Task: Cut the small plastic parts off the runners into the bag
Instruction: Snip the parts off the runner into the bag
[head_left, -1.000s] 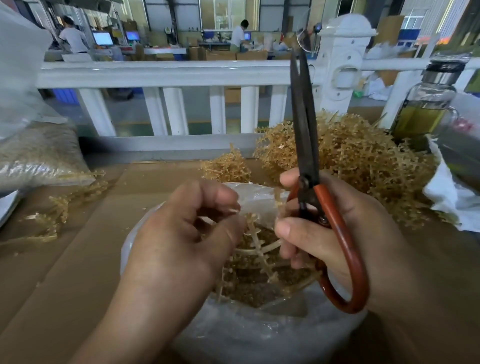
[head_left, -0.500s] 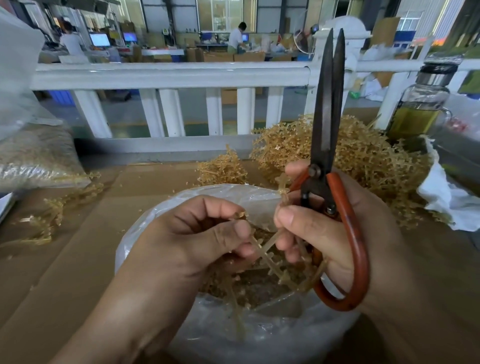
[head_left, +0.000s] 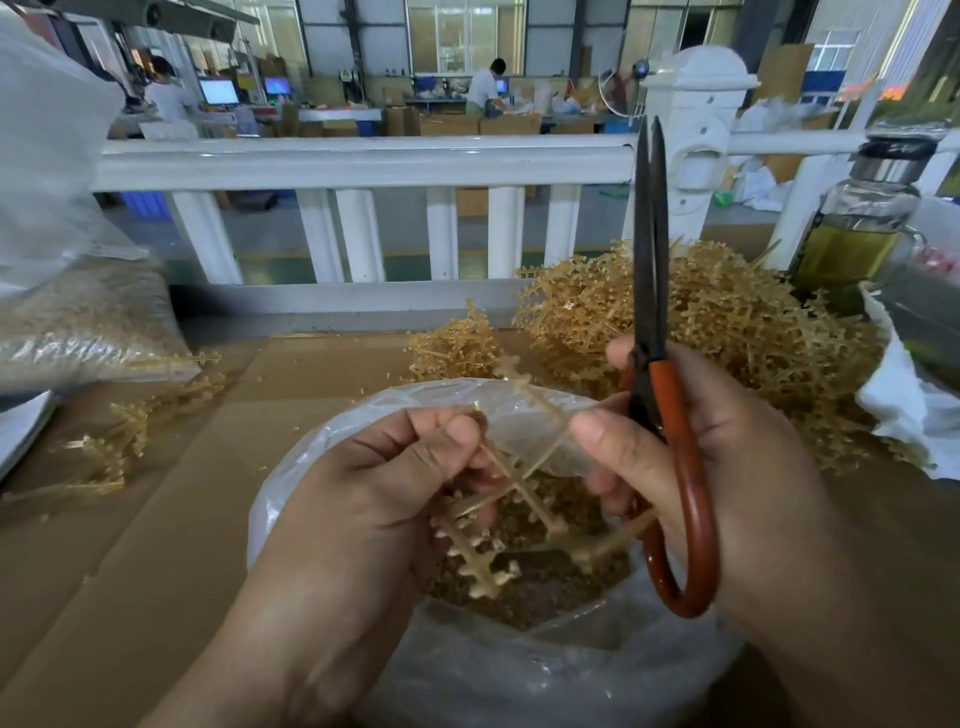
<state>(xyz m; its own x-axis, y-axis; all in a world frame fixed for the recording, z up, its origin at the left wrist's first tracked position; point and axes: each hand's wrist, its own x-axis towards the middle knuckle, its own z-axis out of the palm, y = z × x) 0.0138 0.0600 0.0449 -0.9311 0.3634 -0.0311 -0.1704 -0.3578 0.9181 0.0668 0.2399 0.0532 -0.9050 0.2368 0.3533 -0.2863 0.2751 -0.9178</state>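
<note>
A clear plastic bag (head_left: 571, 670) stands open in front of me, with small tan cut parts (head_left: 524, 592) heaped inside. My left hand (head_left: 384, 488) pinches a tan runner (head_left: 524, 493) with small parts on its branches, held over the bag's mouth. My right hand (head_left: 722, 457) grips red-handled scissors (head_left: 670, 426), blades together and pointing straight up; its thumb and fingers also touch the runner's upper branch. A big heap of uncut runners (head_left: 727, 332) lies behind my right hand.
The work surface is brown cardboard (head_left: 218, 467). Loose runners (head_left: 119, 436) lie at left, below a filled plastic sack (head_left: 83, 322). A glass bottle of yellow liquid (head_left: 857, 228) and white cloth (head_left: 898, 395) stand at right. A white railing (head_left: 363, 161) runs along the far edge.
Both hands have lifted the runner out of the bag and spread it between them. The scissors swung upright and shifted right, blades staying together.
</note>
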